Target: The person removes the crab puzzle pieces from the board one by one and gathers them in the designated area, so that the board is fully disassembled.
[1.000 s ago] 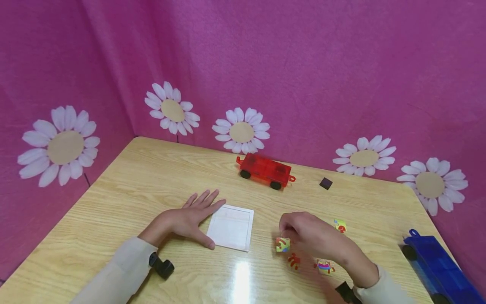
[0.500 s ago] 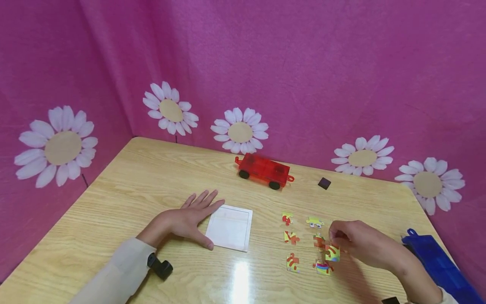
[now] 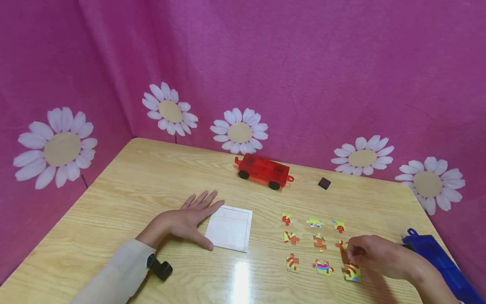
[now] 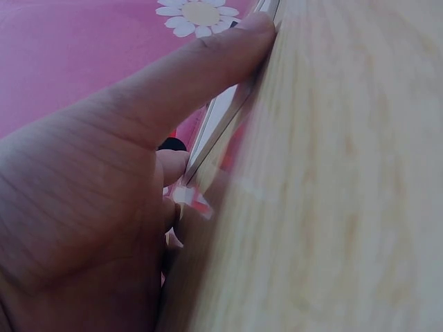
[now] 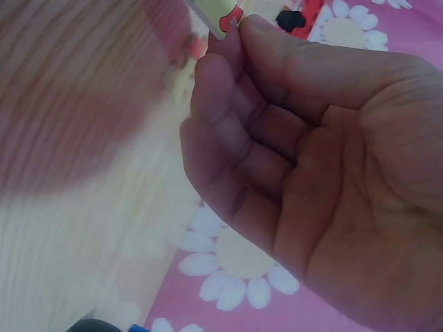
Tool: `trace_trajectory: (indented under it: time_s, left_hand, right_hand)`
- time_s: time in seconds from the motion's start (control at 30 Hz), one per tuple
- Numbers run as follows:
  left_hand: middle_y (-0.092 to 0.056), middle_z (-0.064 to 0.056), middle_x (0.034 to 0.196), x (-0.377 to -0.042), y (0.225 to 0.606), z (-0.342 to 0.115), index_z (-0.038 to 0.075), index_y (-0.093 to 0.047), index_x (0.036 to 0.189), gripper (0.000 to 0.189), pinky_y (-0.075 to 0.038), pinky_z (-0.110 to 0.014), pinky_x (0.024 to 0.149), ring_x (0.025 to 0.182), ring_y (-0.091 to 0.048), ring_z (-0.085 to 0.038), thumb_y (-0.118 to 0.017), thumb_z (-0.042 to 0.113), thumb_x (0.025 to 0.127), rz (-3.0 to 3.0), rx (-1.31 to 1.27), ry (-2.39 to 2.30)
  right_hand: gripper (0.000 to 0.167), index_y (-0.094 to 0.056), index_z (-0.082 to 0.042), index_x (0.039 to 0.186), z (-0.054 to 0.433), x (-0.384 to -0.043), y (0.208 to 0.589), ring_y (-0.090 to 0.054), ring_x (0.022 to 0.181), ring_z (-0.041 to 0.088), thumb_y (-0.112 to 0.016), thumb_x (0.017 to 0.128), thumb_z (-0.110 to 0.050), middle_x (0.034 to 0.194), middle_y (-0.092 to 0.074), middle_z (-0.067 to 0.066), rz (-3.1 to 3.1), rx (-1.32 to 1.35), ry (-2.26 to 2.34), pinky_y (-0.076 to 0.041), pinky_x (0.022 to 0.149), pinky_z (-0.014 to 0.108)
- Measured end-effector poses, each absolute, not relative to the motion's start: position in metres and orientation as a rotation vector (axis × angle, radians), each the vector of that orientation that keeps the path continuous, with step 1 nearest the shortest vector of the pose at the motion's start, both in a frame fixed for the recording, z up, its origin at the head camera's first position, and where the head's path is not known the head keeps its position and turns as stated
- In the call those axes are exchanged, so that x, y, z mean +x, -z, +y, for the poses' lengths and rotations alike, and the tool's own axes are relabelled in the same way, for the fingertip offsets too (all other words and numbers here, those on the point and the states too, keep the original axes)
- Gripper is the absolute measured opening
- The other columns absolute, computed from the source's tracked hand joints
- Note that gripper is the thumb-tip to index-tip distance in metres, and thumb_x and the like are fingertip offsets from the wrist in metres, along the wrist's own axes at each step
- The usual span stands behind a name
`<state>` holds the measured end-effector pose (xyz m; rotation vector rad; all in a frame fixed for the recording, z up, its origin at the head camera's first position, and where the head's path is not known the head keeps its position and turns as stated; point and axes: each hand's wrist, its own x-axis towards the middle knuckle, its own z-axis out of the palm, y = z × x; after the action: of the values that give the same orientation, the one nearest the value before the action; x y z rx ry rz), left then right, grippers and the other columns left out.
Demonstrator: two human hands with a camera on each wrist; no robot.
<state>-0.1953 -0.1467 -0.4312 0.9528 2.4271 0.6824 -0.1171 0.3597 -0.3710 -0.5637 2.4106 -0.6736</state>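
Note:
My left hand [image 3: 191,220] lies with its fingers spread at the left side of a white square puzzle frame [image 3: 229,229], thumb and index finger touching its edge. In the left wrist view the thumb [image 4: 201,69] stretches along the frame's thin rim [image 4: 225,114]. My right hand [image 3: 383,255] pinches a yellow and red jigsaw piece [image 3: 354,273] between thumb and fingertips at the near right corner of a layout of pieces. Several other jigsaw pieces lie apart in rows, among them a rainbow-striped one [image 3: 323,267] and one with eyes [image 3: 315,222]. The hand partly covers a piece [image 3: 341,245].
A red toy wagon [image 3: 263,170] with black wheels stands at the back of the table [image 3: 152,169]. To its right lies a small dark square [image 3: 324,183]. A blue toy wagon [image 3: 440,264] is at the right edge, partly behind the right arm. A pink flowered cloth [image 3: 296,76] hangs behind.
My right hand has moved right and nearer, carrying the pinched jigsaw piece from the middle column to the right column. Pieces it covered now show. The left hand keeps its place at the frame.

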Motion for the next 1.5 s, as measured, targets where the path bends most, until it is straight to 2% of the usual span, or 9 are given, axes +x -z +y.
trace_trajectory:
  time_s: [0.5, 0.77, 0.93, 1.03, 1.2, 1.3, 1.37, 1.43, 1.5]
  left_hand:
    - [0.011, -0.009, 0.172, -0.196, 0.431, -0.146, 0.018, -0.012, 0.167, 0.122, 0.011, -0.056, 0.120, 0.155, 0.015, -0.031, -0.080, 0.066, 0.077, 2.426, 0.971, -0.670]
    - [0.011, -0.009, 0.172, -0.197, 0.432, -0.146, 0.018, -0.012, 0.167, 0.122, 0.011, -0.056, 0.120, 0.155, 0.016, -0.031, -0.080, 0.066, 0.077, 2.424, 0.969, -0.666]
    - [0.011, -0.009, 0.172, -0.197, 0.432, -0.147, 0.018, -0.012, 0.167, 0.122, 0.011, -0.056, 0.120, 0.155, 0.016, -0.031, -0.080, 0.066, 0.078, 2.421, 0.965, -0.662]
    - [0.011, -0.010, 0.171, -0.198, 0.432, -0.147, 0.018, -0.012, 0.167, 0.122, 0.011, -0.056, 0.120, 0.155, 0.015, -0.032, -0.080, 0.065, 0.078, 2.424, 0.964, -0.663]
    - [0.009, -0.010, 0.172, -0.201, 0.432, -0.151, 0.017, -0.011, 0.167, 0.125, 0.011, -0.055, 0.120, 0.155, 0.014, -0.030, -0.082, 0.064, 0.076, 2.421, 0.953, -0.715]
    - [0.006, -0.010, 0.172, -0.202, 0.432, -0.155, 0.017, -0.008, 0.167, 0.127, 0.010, -0.054, 0.121, 0.156, 0.012, -0.030, -0.084, 0.060, 0.076, 2.395, 0.930, -0.816]
    - [0.004, -0.010, 0.172, -0.204, 0.431, -0.158, 0.017, -0.007, 0.167, 0.126, 0.009, -0.054, 0.121, 0.156, 0.009, -0.030, -0.084, 0.058, 0.077, 2.384, 0.920, -0.887]
    - [0.002, -0.011, 0.172, -0.204, 0.429, -0.158, 0.018, -0.009, 0.167, 0.121, 0.005, -0.057, 0.121, 0.156, 0.006, -0.033, -0.083, 0.057, 0.080, 2.397, 0.929, -0.926]
    - [0.000, -0.009, 0.172, -0.203, 0.426, -0.157, 0.021, -0.012, 0.168, 0.116, -0.001, -0.058, 0.122, 0.156, 0.002, -0.032, -0.081, 0.058, 0.082, 2.442, 0.938, -0.932]
  right_hand:
    - [0.014, -0.063, -0.014, 0.090, 0.368, -0.118, 0.380, -0.052, 0.080, 0.005, -0.066, 0.098, -0.003, 0.086, -0.058, -0.007, 2.442, -0.506, 0.636, -0.045, 0.068, 0.026]
    - [0.014, -0.062, -0.014, 0.091, 0.364, -0.114, 0.375, -0.052, 0.077, 0.005, -0.063, 0.099, -0.003, 0.085, -0.058, -0.006, 2.505, -0.504, 0.671, -0.044, 0.063, 0.025]
    - [0.006, -0.064, -0.015, 0.097, 0.352, -0.115, 0.367, -0.057, 0.080, 0.007, -0.063, 0.103, -0.014, 0.090, -0.062, -0.006, 2.621, -0.509, 0.711, -0.049, 0.064, 0.026]
    - [0.002, -0.066, -0.015, 0.104, 0.344, -0.119, 0.363, -0.059, 0.084, 0.008, -0.067, 0.102, -0.016, 0.095, -0.064, -0.006, 2.729, -0.576, 0.724, -0.052, 0.066, 0.027]
    - [0.020, -0.067, -0.019, 0.111, 0.331, -0.124, 0.362, -0.057, 0.085, 0.005, -0.076, 0.095, -0.012, 0.101, -0.065, -0.009, 2.949, -0.764, 0.766, -0.050, 0.064, 0.025]
    - [0.027, -0.067, -0.020, 0.118, 0.321, -0.126, 0.363, -0.055, 0.087, 0.006, -0.077, 0.094, -0.013, 0.107, -0.064, -0.010, 3.021, -0.847, 0.778, -0.049, 0.063, 0.025]
    - [0.032, -0.064, -0.020, 0.126, 0.315, -0.128, 0.361, -0.057, 0.094, 0.010, -0.076, 0.096, -0.018, 0.115, -0.064, -0.008, 3.023, -0.842, 0.780, -0.050, 0.066, 0.028]
    - [0.043, -0.060, -0.021, 0.137, 0.310, -0.130, 0.360, -0.057, 0.108, 0.017, -0.075, 0.097, -0.025, 0.129, -0.061, -0.004, 3.032, -0.823, 0.761, -0.054, 0.076, 0.036]
    - [0.054, -0.054, -0.023, 0.147, 0.305, -0.132, 0.359, -0.051, 0.124, 0.026, -0.075, 0.097, -0.031, 0.144, -0.054, 0.001, 3.039, -0.813, 0.746, -0.052, 0.090, 0.050]
